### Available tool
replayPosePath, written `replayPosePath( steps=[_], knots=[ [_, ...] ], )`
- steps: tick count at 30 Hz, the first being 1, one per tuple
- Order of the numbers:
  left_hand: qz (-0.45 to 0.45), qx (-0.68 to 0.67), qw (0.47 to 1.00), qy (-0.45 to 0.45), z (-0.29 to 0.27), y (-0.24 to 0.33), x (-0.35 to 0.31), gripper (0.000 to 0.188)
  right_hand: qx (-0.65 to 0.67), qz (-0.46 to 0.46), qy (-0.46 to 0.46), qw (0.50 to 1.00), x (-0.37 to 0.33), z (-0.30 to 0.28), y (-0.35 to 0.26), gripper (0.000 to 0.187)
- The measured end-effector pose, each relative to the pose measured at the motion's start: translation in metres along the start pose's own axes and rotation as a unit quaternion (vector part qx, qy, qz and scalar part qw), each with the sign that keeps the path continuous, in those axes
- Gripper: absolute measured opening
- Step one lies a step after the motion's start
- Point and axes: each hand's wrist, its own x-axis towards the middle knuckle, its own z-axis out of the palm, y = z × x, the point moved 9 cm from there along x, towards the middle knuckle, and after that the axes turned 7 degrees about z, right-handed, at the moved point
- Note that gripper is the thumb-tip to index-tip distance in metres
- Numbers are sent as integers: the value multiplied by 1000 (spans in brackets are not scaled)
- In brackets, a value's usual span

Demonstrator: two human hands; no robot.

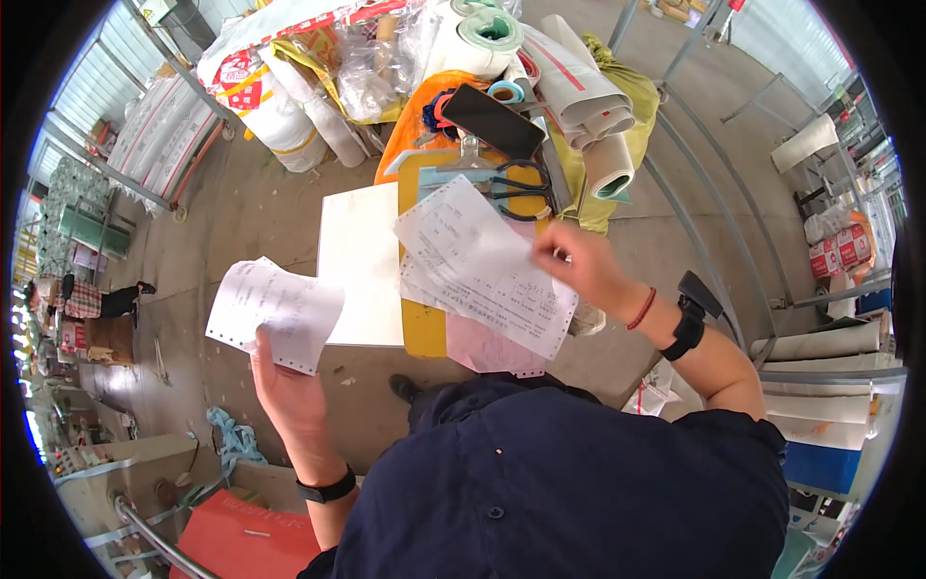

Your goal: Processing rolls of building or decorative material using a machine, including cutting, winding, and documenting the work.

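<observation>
My left hand (286, 396) is closed on perforated paper forms (275, 307), holding them up at the left with the thumb across their lower edge. In front of me lies a yellow clipboard (417, 333) with a metal clip (470, 154). More printed forms (473, 253) lie tilted across it, and pink paper (482, 349) shows under them. My right hand (582, 262) is over the right edge of these forms, its fingers curled together; whatever they may hold is hidden. Scissors with dark handles (526, 183) rest at the clipboard's top, below a black phone (494, 121).
A white board (359, 261) extends left of the clipboard. Rolled sheets (584, 87), an orange bag (410, 121) and plastic wrapping crowd the far side. Metal rails (690, 207) stand at the right. A red panel (246, 540) is at the lower left. Another person (92, 297) is far left.
</observation>
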Motion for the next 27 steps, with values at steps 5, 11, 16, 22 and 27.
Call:
replayPosePath(
  steps=[5,11,16,22,27],
  knots=[
    [1,142,989,-37,60,-35,-35,35,155,-22,31,987,27,17,-68,13],
    [-81,105,984,-120,99,-84,-62,35,115,-155,-122,973,15,89,-126,19],
    [-86,146,984,-63,46,-82,-44,30,77,-139,-140,977,3,41,-87,25],
    [7,108,991,74,-38,-9,5,34,-279,-201,-128,930,-72,18,-40,34],
    [21,84,994,66,-52,1,12,37,-284,-227,-102,926,-82,34,-20,27]
  ],
)
